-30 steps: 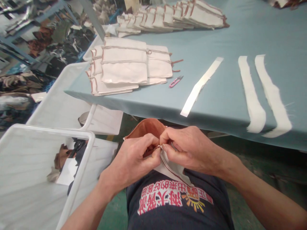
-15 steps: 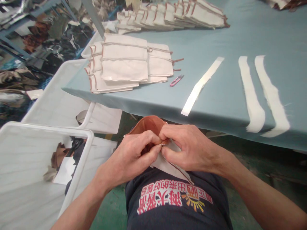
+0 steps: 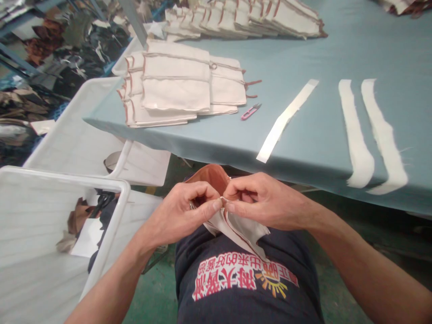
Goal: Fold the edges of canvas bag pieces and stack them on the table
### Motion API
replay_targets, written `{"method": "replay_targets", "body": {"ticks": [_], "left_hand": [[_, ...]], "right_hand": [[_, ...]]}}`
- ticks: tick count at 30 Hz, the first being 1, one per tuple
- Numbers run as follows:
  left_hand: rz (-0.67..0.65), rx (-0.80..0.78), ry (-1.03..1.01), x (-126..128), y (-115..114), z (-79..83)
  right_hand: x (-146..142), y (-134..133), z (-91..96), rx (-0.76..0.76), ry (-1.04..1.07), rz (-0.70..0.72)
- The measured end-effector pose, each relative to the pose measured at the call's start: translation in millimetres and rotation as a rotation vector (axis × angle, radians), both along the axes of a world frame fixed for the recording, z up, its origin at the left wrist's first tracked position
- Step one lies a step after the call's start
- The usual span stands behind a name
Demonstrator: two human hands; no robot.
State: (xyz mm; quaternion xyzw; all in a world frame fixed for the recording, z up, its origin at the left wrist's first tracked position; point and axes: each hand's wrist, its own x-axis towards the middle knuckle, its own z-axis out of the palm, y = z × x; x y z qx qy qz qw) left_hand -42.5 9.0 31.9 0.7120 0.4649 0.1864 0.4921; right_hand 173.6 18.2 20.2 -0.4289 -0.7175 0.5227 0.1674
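Both hands pinch the edge of a sewn fabric piece (image 3: 238, 231), brown on one face and off-white on the other, held in front of my dark printed shirt. Thumb and forefinger of my left hand (image 3: 184, 209) grip its seam from one side. My right hand (image 3: 265, 198) pinches the same seam close beside, the fingertips nearly meeting. The brown part (image 3: 212, 175) rises behind the fingers, and the off-white flaps hang below them. On the table beyond lie pink-handled thread snips (image 3: 250, 112), near a stack of off-white sewn pieces (image 3: 177, 81).
A blue-green covered table (image 3: 303, 148) runs across ahead. On it lie a bent white strip (image 3: 286, 119), two frayed white strips (image 3: 354, 135) and a long row of sewn pieces (image 3: 243, 20). White bins (image 3: 126, 193) with scraps stand at left.
Both hands have shifted along the edge and their fingertips have drawn slightly apart. More of the off-white flaps now shows below them. The view has shifted a little.
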Motion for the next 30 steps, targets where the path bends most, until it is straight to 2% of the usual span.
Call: {"method": "replay_targets", "body": {"ticks": [4,11,13,18,21,27,30], "left_hand": [[0.007,0.022,0.052,5,-3,-0.1],[0.089,0.276,0.266,15,-14,-7.0],[0.079,0.243,0.248,14,-14,-8.8],[0.005,-0.009,0.023,6,-9,-9.6],[0.029,0.020,0.034,5,-8,-8.6],[0.085,0.173,0.131,11,-14,-12.8],[0.110,0.130,0.097,10,-16,-15.2]], "right_hand": [[-3,0,2.5,0.011,-0.015,-0.011],[-8,-1,2.0,0.003,-0.062,-0.055],[-8,-1,-1.0,-0.033,-0.044,-0.062],[-6,-1,-6.5,-0.114,0.033,-0.026],[-5,-2,-6.4,-0.109,0.045,-0.027],[-9,-4,-9.1,-0.120,0.061,-0.077],[-11,-5,-12.6,-0.164,0.106,-0.115]]}}
